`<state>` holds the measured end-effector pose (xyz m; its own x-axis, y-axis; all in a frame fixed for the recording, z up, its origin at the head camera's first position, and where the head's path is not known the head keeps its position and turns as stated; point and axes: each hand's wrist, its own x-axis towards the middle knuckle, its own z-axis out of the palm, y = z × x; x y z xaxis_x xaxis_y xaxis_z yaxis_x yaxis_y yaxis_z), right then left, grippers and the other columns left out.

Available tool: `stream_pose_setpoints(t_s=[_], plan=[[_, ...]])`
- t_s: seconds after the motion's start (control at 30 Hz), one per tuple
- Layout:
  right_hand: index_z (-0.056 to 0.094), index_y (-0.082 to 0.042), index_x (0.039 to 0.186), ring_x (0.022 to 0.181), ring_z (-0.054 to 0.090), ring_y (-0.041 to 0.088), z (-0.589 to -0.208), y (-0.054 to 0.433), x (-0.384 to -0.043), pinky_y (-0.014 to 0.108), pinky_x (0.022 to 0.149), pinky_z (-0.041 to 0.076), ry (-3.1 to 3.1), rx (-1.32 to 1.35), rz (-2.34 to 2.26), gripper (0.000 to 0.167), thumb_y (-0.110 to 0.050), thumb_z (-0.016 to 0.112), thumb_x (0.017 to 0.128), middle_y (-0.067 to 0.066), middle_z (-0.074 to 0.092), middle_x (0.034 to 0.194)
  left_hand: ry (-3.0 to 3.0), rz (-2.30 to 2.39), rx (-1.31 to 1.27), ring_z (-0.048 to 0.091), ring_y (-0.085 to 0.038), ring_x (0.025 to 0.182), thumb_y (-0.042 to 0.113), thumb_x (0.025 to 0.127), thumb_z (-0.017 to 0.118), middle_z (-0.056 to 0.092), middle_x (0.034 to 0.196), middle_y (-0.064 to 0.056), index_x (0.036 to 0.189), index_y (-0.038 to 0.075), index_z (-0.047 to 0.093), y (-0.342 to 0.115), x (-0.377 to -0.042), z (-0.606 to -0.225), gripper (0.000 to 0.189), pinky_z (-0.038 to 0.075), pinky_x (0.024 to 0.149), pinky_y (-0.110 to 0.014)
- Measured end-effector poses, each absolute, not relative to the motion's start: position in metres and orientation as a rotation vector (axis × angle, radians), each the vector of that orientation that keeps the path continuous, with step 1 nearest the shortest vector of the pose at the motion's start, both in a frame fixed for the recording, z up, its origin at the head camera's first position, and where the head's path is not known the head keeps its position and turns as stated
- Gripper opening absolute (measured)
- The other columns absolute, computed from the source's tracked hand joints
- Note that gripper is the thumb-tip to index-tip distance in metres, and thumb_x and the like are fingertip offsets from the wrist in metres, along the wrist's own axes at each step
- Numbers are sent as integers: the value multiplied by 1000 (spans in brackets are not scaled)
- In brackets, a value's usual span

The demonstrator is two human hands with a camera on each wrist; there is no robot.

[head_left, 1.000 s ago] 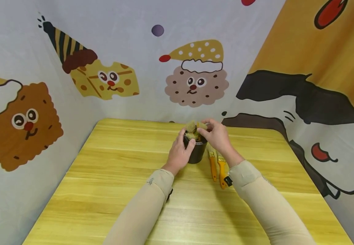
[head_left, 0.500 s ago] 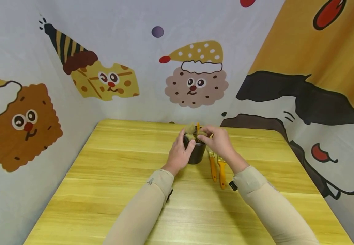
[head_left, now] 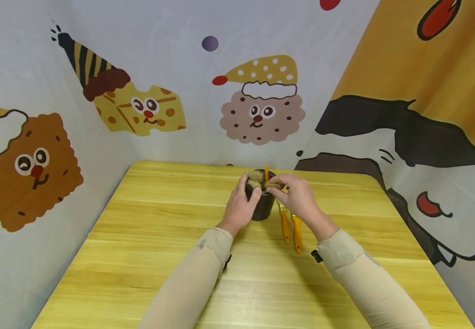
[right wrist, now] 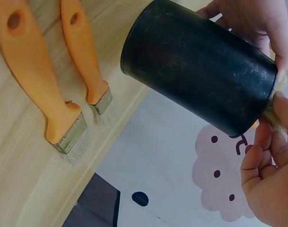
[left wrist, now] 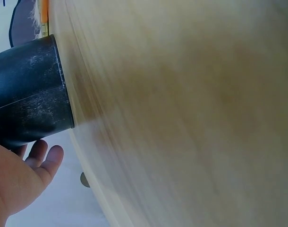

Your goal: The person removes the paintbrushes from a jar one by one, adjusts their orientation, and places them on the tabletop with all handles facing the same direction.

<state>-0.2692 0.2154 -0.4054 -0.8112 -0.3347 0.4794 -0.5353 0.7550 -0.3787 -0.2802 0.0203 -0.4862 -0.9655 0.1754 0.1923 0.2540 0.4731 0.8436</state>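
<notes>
A black cup [head_left: 264, 208] stands upright near the far side of the table, with tan bristle heads [head_left: 255, 175] and an orange handle end [head_left: 266, 172] showing at its mouth. My left hand [head_left: 239, 205] holds the cup near the rim, thumb in front and fingers on the far left side. At the right of the rim, my right hand [head_left: 300, 195] pinches the tan bristles of a paintbrush between thumb and fingers; the rest of that brush is hidden inside the cup. In the right wrist view these bristles [right wrist: 275, 116] stick out just past the rim.
Two flat paintbrushes with orange handles, a narrower one [head_left: 285, 225] and a wider one [head_left: 297, 235], lie side by side on the wooden table [head_left: 146, 256], right of the cup. A cartoon-printed cloth [head_left: 196, 146] hangs behind the table.
My right hand has moved right and slightly down at the cup's rim, tilting the pinched bristles outward. The orange handle end in the cup shows more clearly. My left hand stays on the cup.
</notes>
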Motion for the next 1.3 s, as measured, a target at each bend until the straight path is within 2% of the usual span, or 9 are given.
stream_pose_setpoints(t_s=[0.3, 0.63, 0.87, 1.3], plan=[[81, -15, 114, 89, 73, 23, -407, 213, -268, 44, 78, 62, -2611, 670, 712, 19, -24, 81, 98, 5, 81, 109, -2636, -1536, -382, 35, -41, 159, 76, 107, 27, 26, 178, -9, 173, 37, 3, 21, -280, -487, 80, 35, 124, -66], [81, -14, 114, 91, 73, 25, -409, 213, -268, 45, 78, 62, -2590, 677, 699, 19, -23, 81, 97, 5, 81, 106, -2627, -1528, -375, 38, -41, 157, 76, 107, 27, 29, 177, -10, 173, 37, 5, 21, -281, -488, 80, 36, 123, -66], [81, -12, 113, 91, 72, 26, -411, 213, -268, 49, 80, 63, -2568, 694, 728, 18, -21, 82, 96, 7, 81, 105, -2607, -1535, -391, 38, -43, 157, 73, 108, 28, 29, 177, -11, 173, 35, 6, 21, -280, -488, 78, 37, 122, -67], [82, -11, 113, 90, 73, 26, -411, 213, -267, 47, 77, 63, -2547, 704, 739, 18, -19, 82, 96, 8, 81, 106, -2608, -1531, -388, 37, -43, 158, 73, 108, 29, 26, 178, -8, 173, 38, 5, 21, -280, -487, 77, 37, 122, -67]])
